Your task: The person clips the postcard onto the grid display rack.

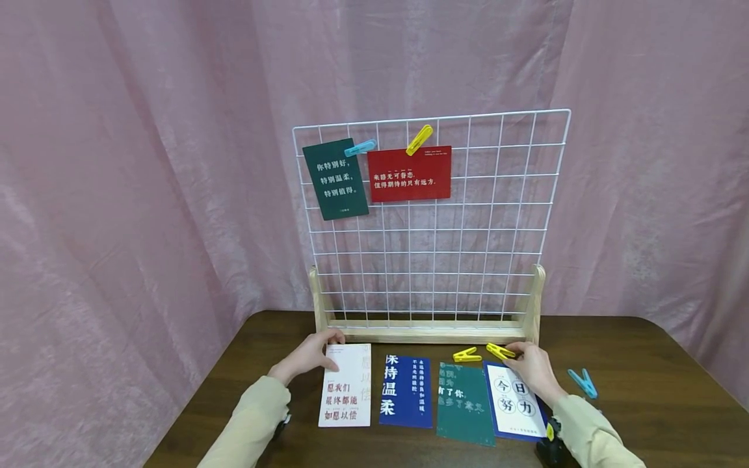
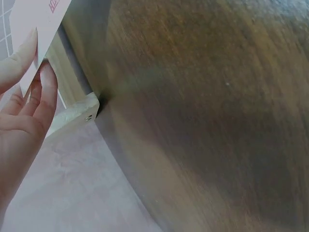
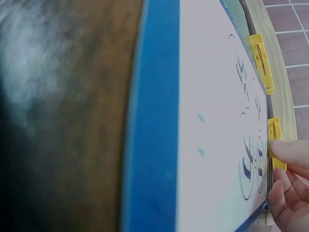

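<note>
white card [image 1: 351,370] with red lettering: in my head view its long axis points at the grid rack [image 1: 409,333]; the left hand [image 1: 309,356] pinches it near the upper left corner; i count three more alongside, a blue card [image 1: 406,409], a green card [image 1: 466,422] and a blue-bordered card [image 1: 516,416]; the right hand [image 1: 535,370] pinches a slanted yellow clip [image 1: 499,351], near a second yellow clip [image 1: 467,355]; one blue clip [image 1: 583,383] lies further right; in my left wrist view the white card tilts in that hand's grip; in my right wrist view the slotted yellow clip runs lengthwise along the blue-bordered card's edge.
</note>
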